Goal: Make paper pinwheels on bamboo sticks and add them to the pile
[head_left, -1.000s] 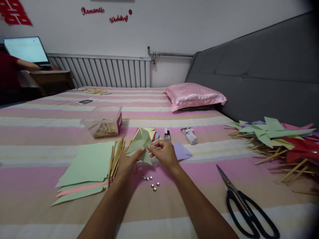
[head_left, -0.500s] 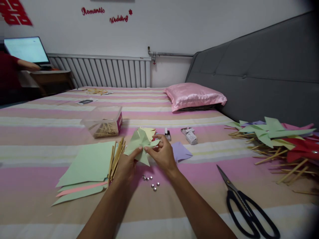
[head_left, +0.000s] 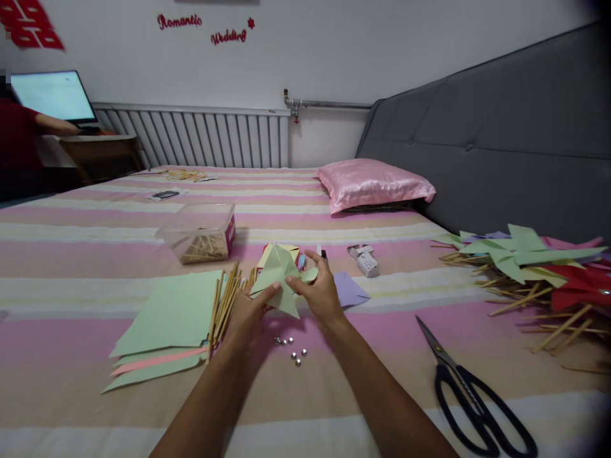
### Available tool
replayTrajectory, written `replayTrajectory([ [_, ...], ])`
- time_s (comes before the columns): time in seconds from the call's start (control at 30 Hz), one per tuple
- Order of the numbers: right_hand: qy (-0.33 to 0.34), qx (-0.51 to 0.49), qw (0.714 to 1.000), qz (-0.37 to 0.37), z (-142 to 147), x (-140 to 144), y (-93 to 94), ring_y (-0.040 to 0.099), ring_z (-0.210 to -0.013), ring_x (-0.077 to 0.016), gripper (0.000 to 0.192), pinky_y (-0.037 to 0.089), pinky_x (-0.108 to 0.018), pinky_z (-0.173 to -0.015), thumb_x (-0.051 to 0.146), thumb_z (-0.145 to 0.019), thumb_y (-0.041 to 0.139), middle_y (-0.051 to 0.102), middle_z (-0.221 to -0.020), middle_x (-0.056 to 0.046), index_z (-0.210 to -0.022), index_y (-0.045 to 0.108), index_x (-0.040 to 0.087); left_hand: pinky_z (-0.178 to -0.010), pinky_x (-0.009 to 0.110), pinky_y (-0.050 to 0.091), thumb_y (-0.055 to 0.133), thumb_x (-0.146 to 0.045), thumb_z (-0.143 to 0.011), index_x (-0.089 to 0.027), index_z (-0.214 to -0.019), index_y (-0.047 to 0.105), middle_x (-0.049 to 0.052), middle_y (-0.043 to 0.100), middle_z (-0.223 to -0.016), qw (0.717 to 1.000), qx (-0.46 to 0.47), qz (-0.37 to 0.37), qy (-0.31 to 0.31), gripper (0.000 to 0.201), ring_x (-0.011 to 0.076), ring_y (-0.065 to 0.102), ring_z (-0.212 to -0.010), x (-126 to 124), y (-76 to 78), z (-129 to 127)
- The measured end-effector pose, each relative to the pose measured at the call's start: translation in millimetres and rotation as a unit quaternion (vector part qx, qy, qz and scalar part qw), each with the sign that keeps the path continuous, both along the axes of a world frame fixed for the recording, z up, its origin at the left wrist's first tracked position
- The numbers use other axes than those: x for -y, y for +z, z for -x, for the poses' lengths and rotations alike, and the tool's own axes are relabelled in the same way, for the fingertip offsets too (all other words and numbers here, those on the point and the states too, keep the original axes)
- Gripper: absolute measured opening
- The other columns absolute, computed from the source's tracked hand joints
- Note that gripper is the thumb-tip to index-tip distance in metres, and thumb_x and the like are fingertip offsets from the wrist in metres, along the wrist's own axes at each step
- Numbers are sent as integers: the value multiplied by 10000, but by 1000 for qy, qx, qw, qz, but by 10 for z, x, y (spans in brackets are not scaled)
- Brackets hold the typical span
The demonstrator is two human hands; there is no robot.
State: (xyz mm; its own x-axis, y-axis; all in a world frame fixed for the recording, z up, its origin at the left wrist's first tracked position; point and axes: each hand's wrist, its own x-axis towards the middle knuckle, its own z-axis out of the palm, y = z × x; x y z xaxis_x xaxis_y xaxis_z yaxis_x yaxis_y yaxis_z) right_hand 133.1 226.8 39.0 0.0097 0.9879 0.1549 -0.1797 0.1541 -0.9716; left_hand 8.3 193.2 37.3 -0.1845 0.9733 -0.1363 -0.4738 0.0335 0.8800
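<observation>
Both of my hands hold a folded light green paper piece (head_left: 278, 280) just above the striped bed cover. My left hand (head_left: 248, 318) pinches its lower left side with thumb and fingers. My right hand (head_left: 319, 294) grips its right flap, fingers bent over the fold. Several small silver pins (head_left: 291, 348) lie on the cover just below my hands. A bundle of wooden sticks (head_left: 225, 302) lies beside my left hand, next to a stack of green and pink paper sheets (head_left: 167, 321).
Black scissors (head_left: 472, 394) lie at the lower right. A pile of finished paper pinwheels (head_left: 534, 264) lies at the right edge. A clear box of sticks (head_left: 200, 232), a purple paper (head_left: 351, 289), a small white packet (head_left: 365, 259) and a pink pillow (head_left: 372, 183) lie beyond. A person sits at a laptop (head_left: 52, 95) far left.
My hands have turned the green paper piece a little and shifted it slightly to the right. My right fingers have moved along its flap. Everything else stays in place.
</observation>
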Motion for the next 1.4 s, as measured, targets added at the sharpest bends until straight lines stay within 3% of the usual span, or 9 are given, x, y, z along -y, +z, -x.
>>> replayTrajectory([
  [0.13, 64, 0, 996, 58, -153, -49, 51, 550, -555, -114, 761, 449, -227, -493, 244, -540, 737, 615, -754, 11, -1235, 433, 182, -528, 248, 505, 722, -309, -650, -124, -713, 691, 71, 697, -655, 998, -19, -31, -52, 199, 166, 629, -560, 19, 78, 60],
  [0.27, 116, 50, 991, 52, -251, -45, 93, 523, -531, -93, 776, 424, -214, -465, 213, -551, 725, 616, -798, 0, -1266, 425, 186, -455, 242, 471, 748, -312, -618, -123, -730, 702, 73, 689, -611, 996, -42, 5, -82, 224, 153, 587, -470, 35, 91, 53],
  [0.37, 132, 95, 987, 19, -270, -46, 75, 556, -594, -118, 794, 451, -231, -493, 215, -564, 723, 626, -895, -37, -1293, 409, 192, -471, 230, 461, 784, -287, -572, -109, -762, 713, 81, 693, -622, 992, -98, 14, -73, 270, 152, 592, -488, 19, 32, 42],
  [0.57, 114, 164, 978, -58, -280, -83, -14, 608, -849, -201, 825, 502, -319, -710, 205, -559, 746, 614, -1068, -73, -1312, 410, 230, -559, 285, 485, 800, -295, -544, -104, -747, 714, 88, 693, -643, 984, -156, 15, -79, 291, 204, 627, -589, -21, -74, 67],
  [0.83, 171, 91, 981, -30, -212, -61, -12, 652, -697, -199, 888, 516, -320, -605, 194, -637, 700, 687, -815, -44, -1396, 241, 243, -655, 313, 489, 782, -273, -555, -121, -809, 709, 95, 716, -777, 985, -145, -8, -94, 306, 205, 637, -663, -31, -105, 87],
  [0.97, 154, 57, 986, -14, -209, -54, 36, 627, -596, -152, 835, 491, -269, -554, 220, -643, 696, 678, -710, -11, -1375, 293, 206, -654, 331, 497, 771, -246, -550, -108, -809, 693, 99, 714, -759, 990, -124, 0, -71, 304, 212, 637, -648, -33, -110, 85],
  [1.17, 98, 75, 992, -26, -249, -78, 96, 476, -421, -74, 684, 432, -205, -472, 261, -643, 695, 526, -447, 103, -1271, 459, 126, -643, 340, 505, 760, -240, -549, -111, -808, 695, 108, 713, -778, 990, -124, 1, -64, 296, 225, 645, -666, -28, -88, 73],
  [1.27, 69, 70, 995, -26, -256, -88, 99, 498, -450, -86, 636, 452, -215, -485, 286, -654, 688, 589, -498, 67, -1239, 495, 128, -625, 329, 510, 767, -234, -537, -114, -803, 697, 112, 715, -790, 991, -120, 11, -57, 300, 224, 646, -675, -20, -74, 64],
  [1.4, 24, 50, 998, -31, -258, -97, 94, 618, -624, -141, 563, 493, -239, -553, 287, -678, 672, 700, -731, -42, -1197, 515, 138, -576, 308, 515, 777, -216, -508, -116, -794, 695, 96, 716, -754, 993, -111, 33, -34, 314, 205, 641, -625, -13, -60, 52],
])
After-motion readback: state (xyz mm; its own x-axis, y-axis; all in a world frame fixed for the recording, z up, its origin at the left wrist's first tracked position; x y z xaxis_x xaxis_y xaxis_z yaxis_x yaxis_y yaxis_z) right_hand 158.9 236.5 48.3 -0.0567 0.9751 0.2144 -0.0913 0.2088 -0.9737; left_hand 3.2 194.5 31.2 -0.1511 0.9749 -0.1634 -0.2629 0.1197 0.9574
